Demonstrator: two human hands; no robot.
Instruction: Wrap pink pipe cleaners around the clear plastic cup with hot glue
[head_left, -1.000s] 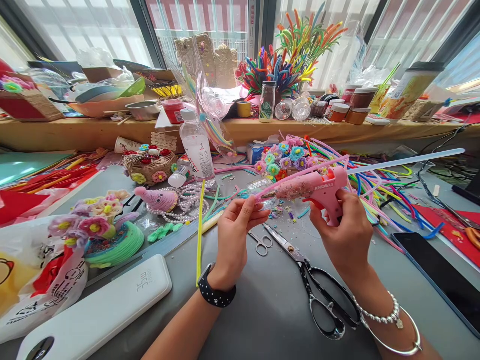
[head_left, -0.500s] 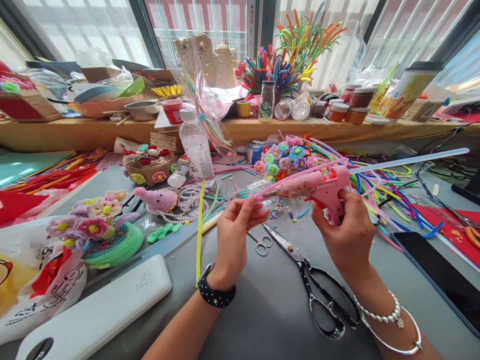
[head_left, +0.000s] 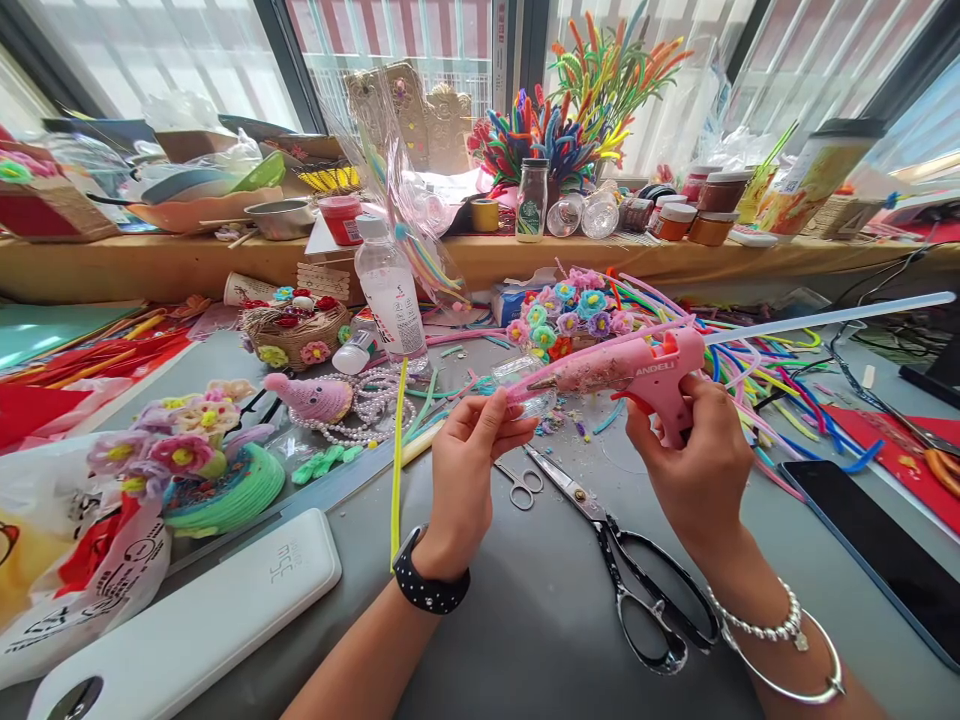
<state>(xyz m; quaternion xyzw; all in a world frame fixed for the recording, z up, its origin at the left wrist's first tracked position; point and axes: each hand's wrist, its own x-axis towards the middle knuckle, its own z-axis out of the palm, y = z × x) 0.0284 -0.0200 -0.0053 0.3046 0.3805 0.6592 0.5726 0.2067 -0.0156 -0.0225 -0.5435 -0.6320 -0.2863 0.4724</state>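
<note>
My right hand (head_left: pixel 694 460) is closed around the grip of a pink hot glue gun (head_left: pixel 630 372) with a long clear glue stick (head_left: pixel 825 317) poking out of its back to the right. The gun's nozzle points left at my left hand (head_left: pixel 472 460), whose fingers pinch the end of a thin pink pipe cleaner (head_left: pixel 600 350) running up along the gun. Both hands hover over the grey table (head_left: pixel 540 600), just above two pairs of scissors.
Large black-handled scissors (head_left: pixel 637 590) and small scissors (head_left: pixel 521 482) lie below the hands. A yellow pipe cleaner (head_left: pixel 397 470), white power bank (head_left: pixel 187 625), phone (head_left: pixel 877 545), plastic bottle (head_left: pixel 386 290), flower baskets, pearl strings and heaps of pipe cleaners crowd the table. Jars line the window ledge.
The glue gun and right hand have shifted slightly right and up. The left hand keeps its pinch in nearly the same spot.
</note>
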